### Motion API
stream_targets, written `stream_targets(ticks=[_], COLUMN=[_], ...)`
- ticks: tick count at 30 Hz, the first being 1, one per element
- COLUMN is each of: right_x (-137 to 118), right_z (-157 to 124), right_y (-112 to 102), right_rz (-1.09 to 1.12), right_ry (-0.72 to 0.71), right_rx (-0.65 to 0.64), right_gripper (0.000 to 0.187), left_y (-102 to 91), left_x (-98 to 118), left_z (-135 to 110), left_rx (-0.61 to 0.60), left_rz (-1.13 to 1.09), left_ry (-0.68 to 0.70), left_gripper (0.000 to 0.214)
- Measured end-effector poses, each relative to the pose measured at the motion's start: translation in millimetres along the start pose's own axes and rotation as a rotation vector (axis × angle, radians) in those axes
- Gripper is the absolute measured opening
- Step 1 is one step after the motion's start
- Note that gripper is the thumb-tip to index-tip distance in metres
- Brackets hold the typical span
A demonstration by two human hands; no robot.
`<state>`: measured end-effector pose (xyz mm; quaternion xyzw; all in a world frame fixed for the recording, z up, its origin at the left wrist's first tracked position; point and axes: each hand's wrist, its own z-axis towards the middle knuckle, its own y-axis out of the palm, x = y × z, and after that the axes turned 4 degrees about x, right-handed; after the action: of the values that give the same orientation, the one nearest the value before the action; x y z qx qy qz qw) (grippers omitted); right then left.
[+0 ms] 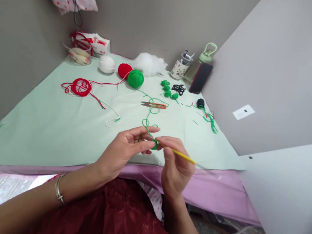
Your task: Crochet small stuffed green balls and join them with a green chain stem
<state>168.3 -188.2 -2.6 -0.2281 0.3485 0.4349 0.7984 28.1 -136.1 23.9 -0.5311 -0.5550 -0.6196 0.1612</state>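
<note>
My left hand (130, 144) pinches a small piece of green crochet (155, 145) between thumb and fingers, above the table's front edge. In my right hand (177, 165) is a crochet hook (183, 156) with a yellow handle, its tip at the green piece. A strand of green yarn (148, 116) runs from the left fingers up the table in loose loops towards the green yarn ball (135, 79). Thread snips (157, 105) with orange handles lie beside those loops. The fingers hide most of the crochet piece.
At the back are a white yarn ball (107, 64), a red yarn ball (124, 70), white stuffing (150, 64), a pen cup (180, 67), a bottle (194, 68) and a leaning phone (201, 78). Loose red yarn (80, 87) lies left; small green pieces (167, 94) lie right of centre.
</note>
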Motion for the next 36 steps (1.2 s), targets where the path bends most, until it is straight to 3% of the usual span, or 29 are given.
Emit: stream_targets(ticks=[3, 5, 7, 11, 15, 17, 21, 23, 26, 28, 31, 36], right_x=[5.2, 6.3, 4.4, -1.3, -1.5, -0.7, 0.6, 1.4, 3.0, 3.8, 3.2, 2.7], right_z=[-5.1, -3.8, 1.1, 10.5, 8.4, 6.2, 5.3, 4.9, 2.1, -0.5, -1.4, 6.9], right_y=[-1.6, -3.9, -6.8, -8.0, -0.5, 1.9, -1.4, -3.5, -1.4, 2.9, 7.9, 3.7], right_rz=[-0.227, -0.258, -0.144, 0.224, 0.21, 0.145, 0.164, 0.069, -0.207, -0.25, -0.018, 0.351], right_ry=[-0.257, -0.303, -0.164, 0.173, 0.147, 0.102, 0.146, 0.079, -0.214, -0.316, -0.141, 0.27], right_rx=[-0.01, 0.008, 0.057, 0.108, 0.022, 0.025, -0.01, -0.032, -0.053, -0.002, 0.091, 0.074], right_gripper=[0.037, 0.036, 0.027, 0.019, 0.016, 0.018, 0.022, 0.025, 0.036, 0.041, 0.034, 0.015], left_y=[-0.7, -2.6, -4.9, -5.7, -1.3, 0.1, -0.1, -0.5, -0.6, -0.5, -0.9, -2.3], left_x=[-0.4, 1.0, 3.0, 2.9, -3.0, -4.8, -4.9, -4.4, -3.6, -2.6, 0.1, 3.5], left_z=[1.2, 2.2, 3.8, 5.3, 1.5, 0.1, 0.7, 1.3, 0.8, -0.3, -1.4, 0.6], left_rx=[-0.013, -0.054, -0.053, -0.015, 0.004, 0.014, 0.03, 0.054, 0.077, 0.054, -0.009, -0.031], left_rz=[-0.104, -0.166, -0.193, -0.152, -0.052, -0.038, -0.032, -0.014, 0.001, -0.034, -0.135, -0.206], left_ry=[-0.114, -0.215, -0.238, -0.109, 0.023, 0.043, 0.046, 0.063, 0.06, -0.003, -0.131, -0.223], left_gripper=[0.043, 0.04, 0.034, 0.032, 0.043, 0.047, 0.055, 0.054, 0.055, 0.055, 0.045, 0.03])
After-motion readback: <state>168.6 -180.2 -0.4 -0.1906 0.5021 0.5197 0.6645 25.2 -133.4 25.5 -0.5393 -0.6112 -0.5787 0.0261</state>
